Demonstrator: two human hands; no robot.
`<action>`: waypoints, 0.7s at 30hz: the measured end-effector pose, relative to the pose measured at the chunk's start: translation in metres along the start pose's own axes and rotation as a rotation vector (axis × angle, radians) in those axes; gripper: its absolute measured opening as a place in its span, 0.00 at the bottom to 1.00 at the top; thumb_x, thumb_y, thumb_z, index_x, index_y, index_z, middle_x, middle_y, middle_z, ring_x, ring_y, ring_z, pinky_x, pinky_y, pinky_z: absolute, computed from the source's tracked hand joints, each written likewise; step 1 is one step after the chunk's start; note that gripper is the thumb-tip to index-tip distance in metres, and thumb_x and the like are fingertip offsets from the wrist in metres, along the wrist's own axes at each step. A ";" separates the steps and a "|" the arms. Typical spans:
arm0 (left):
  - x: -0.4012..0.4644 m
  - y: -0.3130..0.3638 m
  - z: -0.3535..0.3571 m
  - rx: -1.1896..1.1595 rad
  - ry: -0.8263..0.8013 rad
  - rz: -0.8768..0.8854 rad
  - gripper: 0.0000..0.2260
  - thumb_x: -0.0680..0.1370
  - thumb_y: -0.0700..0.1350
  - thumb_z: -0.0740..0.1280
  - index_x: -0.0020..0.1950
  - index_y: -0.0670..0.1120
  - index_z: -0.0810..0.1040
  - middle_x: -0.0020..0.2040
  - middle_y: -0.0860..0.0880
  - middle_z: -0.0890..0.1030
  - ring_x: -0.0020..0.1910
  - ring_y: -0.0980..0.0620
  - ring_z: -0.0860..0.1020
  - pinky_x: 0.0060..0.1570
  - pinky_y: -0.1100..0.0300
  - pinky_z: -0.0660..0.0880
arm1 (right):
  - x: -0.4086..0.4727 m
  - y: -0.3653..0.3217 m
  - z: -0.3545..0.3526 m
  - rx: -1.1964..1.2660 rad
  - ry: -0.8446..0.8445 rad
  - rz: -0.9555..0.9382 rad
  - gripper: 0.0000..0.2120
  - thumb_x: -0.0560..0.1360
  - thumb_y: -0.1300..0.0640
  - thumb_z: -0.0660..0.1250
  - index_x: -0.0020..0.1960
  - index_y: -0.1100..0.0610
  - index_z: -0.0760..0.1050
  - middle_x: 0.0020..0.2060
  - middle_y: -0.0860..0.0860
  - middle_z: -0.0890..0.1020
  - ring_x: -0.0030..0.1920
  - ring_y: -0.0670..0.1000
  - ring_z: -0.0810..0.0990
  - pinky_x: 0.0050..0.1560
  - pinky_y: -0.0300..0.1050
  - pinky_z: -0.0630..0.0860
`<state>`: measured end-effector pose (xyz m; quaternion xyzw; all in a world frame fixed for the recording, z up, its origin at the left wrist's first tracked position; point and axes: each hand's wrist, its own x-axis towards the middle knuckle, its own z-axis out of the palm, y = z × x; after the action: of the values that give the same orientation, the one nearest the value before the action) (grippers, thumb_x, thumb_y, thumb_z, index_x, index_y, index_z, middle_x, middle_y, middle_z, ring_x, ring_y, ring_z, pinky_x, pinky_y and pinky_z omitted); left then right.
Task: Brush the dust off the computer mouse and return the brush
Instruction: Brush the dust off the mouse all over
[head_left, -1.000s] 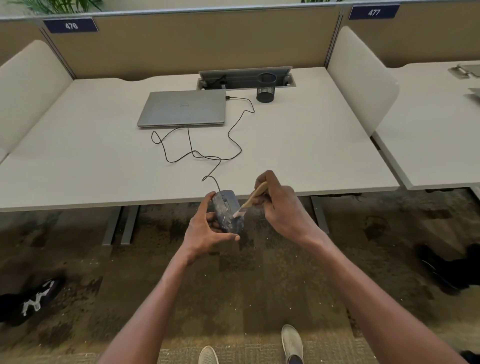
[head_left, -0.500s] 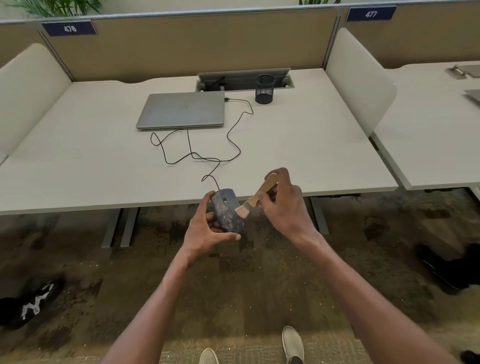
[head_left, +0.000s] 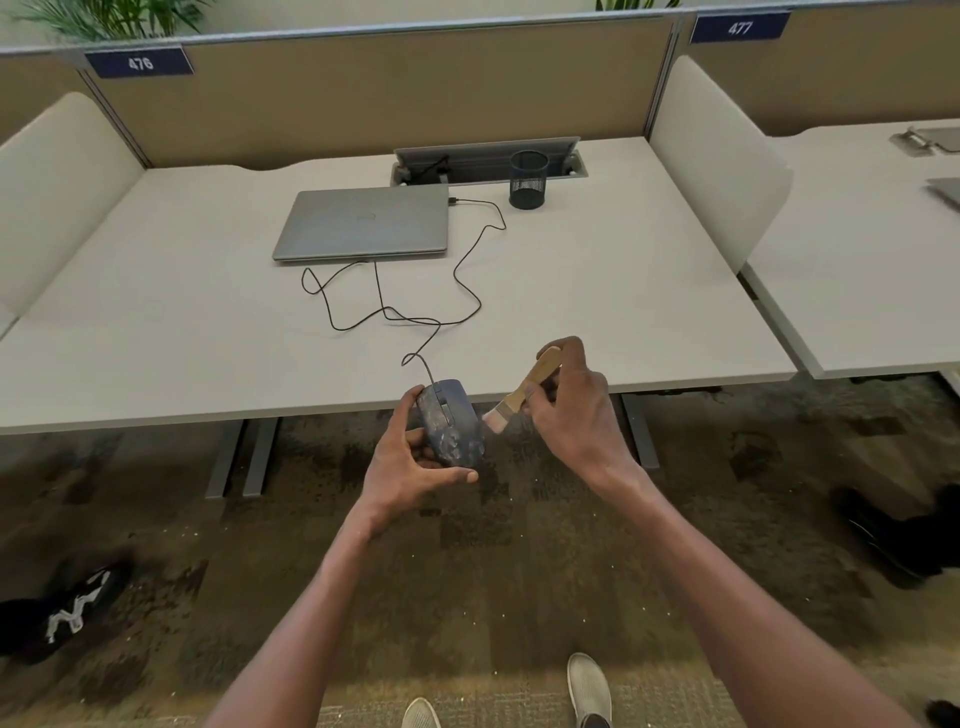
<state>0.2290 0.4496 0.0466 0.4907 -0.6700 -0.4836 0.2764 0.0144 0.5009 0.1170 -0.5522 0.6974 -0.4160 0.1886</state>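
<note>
Head camera looks down on the right hand (head_left: 574, 410), which is closed around the wooden handle of the brush (head_left: 524, 391). One second ago the bristles lay on the top of the computer mouse (head_left: 451, 423); now they have come off it and hang just beside its right edge, not touching. The stroke seems finished, or the hand draws back for another one. The left hand (head_left: 410, 462) has not moved: it grips the mouse from below and from the side, holding it in the air just in front of the desk (head_left: 156, 332) edge, above the carpet. Pale marks are still seen on the dark shell, so the brushing is probably not complete, and the return of the brush is not yet begun. The cable (head_left: 467, 260) runs from the mouse over the desk to the closed laptop (head_left: 363, 228); its logo is too small to read. Behind stands a black mesh cup (head_left: 528, 179). On the partition, two blue signs read 476 (head_left: 140, 63) and 477 (head_left: 739, 27).
</note>
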 end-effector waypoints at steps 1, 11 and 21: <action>0.000 0.001 -0.001 -0.012 0.003 -0.004 0.60 0.57 0.51 0.85 0.81 0.55 0.53 0.62 0.43 0.82 0.49 0.61 0.83 0.48 0.71 0.79 | 0.000 0.001 -0.002 -0.010 0.009 0.007 0.15 0.80 0.60 0.69 0.60 0.55 0.65 0.44 0.54 0.83 0.39 0.52 0.86 0.36 0.48 0.85; 0.000 0.006 0.001 -0.062 0.038 -0.028 0.60 0.54 0.53 0.84 0.80 0.54 0.56 0.63 0.41 0.82 0.46 0.61 0.85 0.43 0.71 0.80 | -0.025 -0.013 -0.002 0.151 -0.038 -0.032 0.18 0.80 0.58 0.70 0.57 0.45 0.62 0.47 0.51 0.82 0.44 0.50 0.87 0.41 0.47 0.86; -0.001 0.008 -0.001 -0.065 0.012 -0.043 0.60 0.55 0.54 0.83 0.81 0.53 0.54 0.58 0.47 0.82 0.45 0.64 0.85 0.41 0.72 0.79 | -0.038 -0.005 -0.001 0.087 -0.141 -0.111 0.16 0.80 0.61 0.69 0.59 0.49 0.64 0.44 0.49 0.84 0.43 0.47 0.86 0.42 0.46 0.85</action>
<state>0.2273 0.4507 0.0549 0.4986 -0.6417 -0.5080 0.2857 0.0291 0.5366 0.1144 -0.6093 0.6319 -0.4157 0.2379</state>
